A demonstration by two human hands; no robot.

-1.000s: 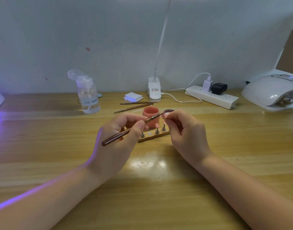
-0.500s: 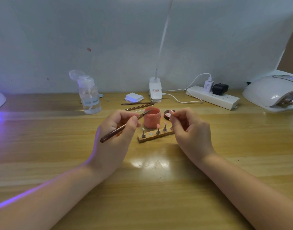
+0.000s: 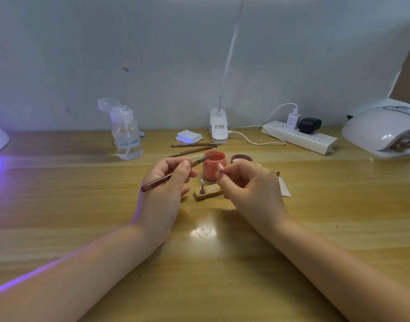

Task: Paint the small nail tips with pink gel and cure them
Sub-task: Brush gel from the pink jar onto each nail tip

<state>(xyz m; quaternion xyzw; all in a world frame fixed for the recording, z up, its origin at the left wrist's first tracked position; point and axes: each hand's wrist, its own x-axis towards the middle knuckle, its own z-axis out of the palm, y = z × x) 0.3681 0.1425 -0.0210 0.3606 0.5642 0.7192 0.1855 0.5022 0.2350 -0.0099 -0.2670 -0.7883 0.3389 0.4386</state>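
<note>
Left hand [image 3: 164,182] pinching thin brown brush [image 3: 173,174], bristles over round pink jar [image 3: 214,165]; right hand [image 3: 248,184] pinching small pink nail tip [image 3: 220,167] beside jar.

The gel jar [image 3: 214,165] stands on the table [image 3: 83,194] between the left hand [image 3: 165,184] and right hand [image 3: 248,184], its lid [image 3: 241,158] just right, the wooden holder [image 3: 207,194] before it, spare brushes [image 3: 193,147] behind, the curing lamp [image 3: 383,131] far right
</note>
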